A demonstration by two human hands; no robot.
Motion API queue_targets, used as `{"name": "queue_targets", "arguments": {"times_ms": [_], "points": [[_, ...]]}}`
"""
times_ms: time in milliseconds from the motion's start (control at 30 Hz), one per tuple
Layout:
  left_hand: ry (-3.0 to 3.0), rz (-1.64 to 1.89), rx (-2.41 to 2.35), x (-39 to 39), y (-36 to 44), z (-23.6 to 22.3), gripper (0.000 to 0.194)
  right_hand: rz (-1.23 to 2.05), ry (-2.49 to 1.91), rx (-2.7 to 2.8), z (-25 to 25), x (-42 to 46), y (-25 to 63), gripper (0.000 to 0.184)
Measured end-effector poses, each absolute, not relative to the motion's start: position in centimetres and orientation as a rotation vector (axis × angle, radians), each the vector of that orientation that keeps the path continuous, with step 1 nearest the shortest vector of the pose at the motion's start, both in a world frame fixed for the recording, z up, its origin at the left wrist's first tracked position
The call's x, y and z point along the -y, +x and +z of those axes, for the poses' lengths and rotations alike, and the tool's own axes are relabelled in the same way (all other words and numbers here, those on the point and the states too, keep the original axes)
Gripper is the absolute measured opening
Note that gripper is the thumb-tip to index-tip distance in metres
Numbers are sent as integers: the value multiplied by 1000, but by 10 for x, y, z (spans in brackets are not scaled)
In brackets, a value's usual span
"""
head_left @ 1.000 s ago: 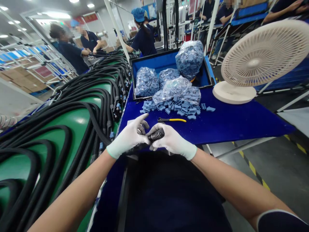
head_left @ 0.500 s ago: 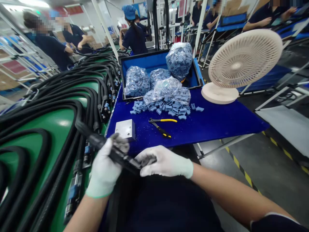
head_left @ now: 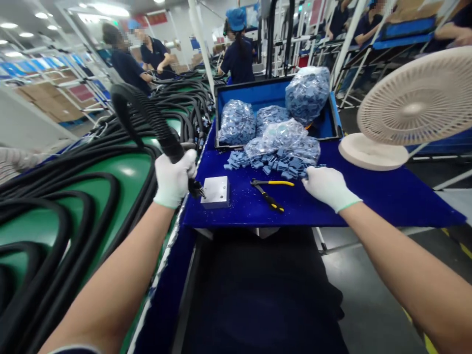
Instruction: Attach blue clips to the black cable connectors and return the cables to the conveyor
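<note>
Overall, a green rack of coiled black braided hoses (head_left: 73, 206) runs beside a blue felt tabletop (head_left: 372, 201) holding bagged and heaped loose blue moulded pieces (head_left: 273, 164). The white-gloved left hand (head_left: 173, 179) has its grip closed on one black braided hose (head_left: 149, 118), held up beside a square steel plate (head_left: 216, 191); the right hand's (head_left: 328, 188) grip is open at the heap's edge.

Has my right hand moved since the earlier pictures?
Yes. The right hand has gone forward and farther right of the metal plate, and now reaches the loose blue pieces.
</note>
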State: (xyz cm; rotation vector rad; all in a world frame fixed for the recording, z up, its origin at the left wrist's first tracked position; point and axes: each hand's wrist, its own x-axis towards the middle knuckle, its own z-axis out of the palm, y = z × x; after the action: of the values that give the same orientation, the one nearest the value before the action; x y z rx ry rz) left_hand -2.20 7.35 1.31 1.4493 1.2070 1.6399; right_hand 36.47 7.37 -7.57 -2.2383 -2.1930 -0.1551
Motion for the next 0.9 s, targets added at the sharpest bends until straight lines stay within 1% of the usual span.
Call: {"name": "queue_targets", "arguments": {"times_ms": [100, 233, 400, 533, 700, 900], "points": [[1446, 1672, -1170, -80, -24, 2, 19, -143, -2141, 2182, -66, -70, 356, 33], [1443, 1611, -1211, -75, -26, -10, 22, 35, -1783, 2195, -49, -59, 325, 28], [1495, 1599, -1376, -77, -21, -14, 25, 474, -1279, 2206, -33, -56, 255, 25], [1504, 1477, -1288, -81, -28, -15, 24, 803, -958, 2203, -32, -71, 193, 20], [1503, 1416, -1219, -80, -44, -17, 23, 978, -837, 2160, -35, -92, 144, 24], [1539, 1411, -1289, -82, -49, -19, 31, 965, -831, 2177, -40, -104, 123, 30]]}}
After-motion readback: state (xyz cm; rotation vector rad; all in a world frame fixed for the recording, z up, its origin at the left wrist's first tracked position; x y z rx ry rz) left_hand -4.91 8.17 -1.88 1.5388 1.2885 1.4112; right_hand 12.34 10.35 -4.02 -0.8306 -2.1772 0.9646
